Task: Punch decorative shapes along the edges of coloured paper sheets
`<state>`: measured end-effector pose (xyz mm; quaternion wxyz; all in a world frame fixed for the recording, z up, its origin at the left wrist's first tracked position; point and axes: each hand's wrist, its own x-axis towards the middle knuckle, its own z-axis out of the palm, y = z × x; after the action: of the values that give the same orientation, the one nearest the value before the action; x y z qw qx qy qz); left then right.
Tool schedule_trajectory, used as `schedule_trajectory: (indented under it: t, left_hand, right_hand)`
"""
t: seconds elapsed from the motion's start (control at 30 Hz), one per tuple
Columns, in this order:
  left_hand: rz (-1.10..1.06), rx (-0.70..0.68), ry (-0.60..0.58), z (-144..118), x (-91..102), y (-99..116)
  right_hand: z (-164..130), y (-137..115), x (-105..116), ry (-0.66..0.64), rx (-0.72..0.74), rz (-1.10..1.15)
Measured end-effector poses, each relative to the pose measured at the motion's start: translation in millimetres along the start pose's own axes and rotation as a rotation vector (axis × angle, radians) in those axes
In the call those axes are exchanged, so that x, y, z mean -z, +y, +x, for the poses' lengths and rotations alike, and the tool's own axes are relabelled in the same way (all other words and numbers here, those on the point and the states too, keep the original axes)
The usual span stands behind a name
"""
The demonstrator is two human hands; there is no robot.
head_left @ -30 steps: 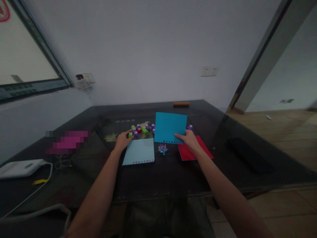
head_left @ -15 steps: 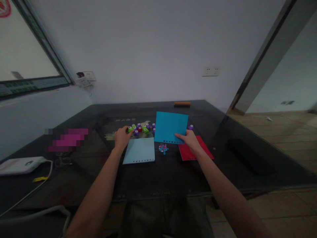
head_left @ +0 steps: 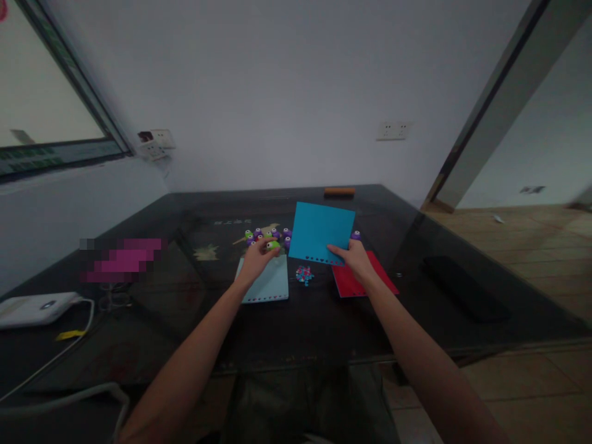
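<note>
Single view only — head-worn camera, looks forward and down along both forearms onto dark tabletop (head_left: 324,320). Tabletop fills lower half at arm's reach; white wall (head_left: 277,92) behind, window (head_left: 41,123) far left, doorway (head_left: 531,154) right. No second view — nothing shared.

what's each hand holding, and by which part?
Right hand: blue sheet, pinched at its near punched edge. Left hand: green punch at the fingertips.
</note>
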<state>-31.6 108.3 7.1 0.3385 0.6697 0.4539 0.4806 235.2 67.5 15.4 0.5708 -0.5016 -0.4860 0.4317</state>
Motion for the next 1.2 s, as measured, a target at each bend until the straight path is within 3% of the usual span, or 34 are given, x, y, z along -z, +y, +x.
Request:
schedule_trajectory:
  t: [0.17, 0.37, 0.77, 1.2]
  left_hand:
    - [-0.04, 0.047, -0.137, -12.5, -13.0, 18.0]
    - [-0.104, 0.102, -0.166, -21.7, -21.0, 26.8]
    - [-0.578, 0.25, -0.322, -25.3, -23.5, 27.8]
    - [-0.531, 0.275, -0.306, -34.9, -34.7, 37.8]
  right_hand:
    - [-1.8, -3.2, 0.3, 0.036, 0.021, 0.012]
    - [-0.3, -2.3, 0.2, 0.077, 0.046, 0.074]
    - [6.2, 7.5, 2.0, 0.147, 0.061, 0.081]
    - [-2.1, -2.2, -4.2, 0.147, 0.099, 0.12]
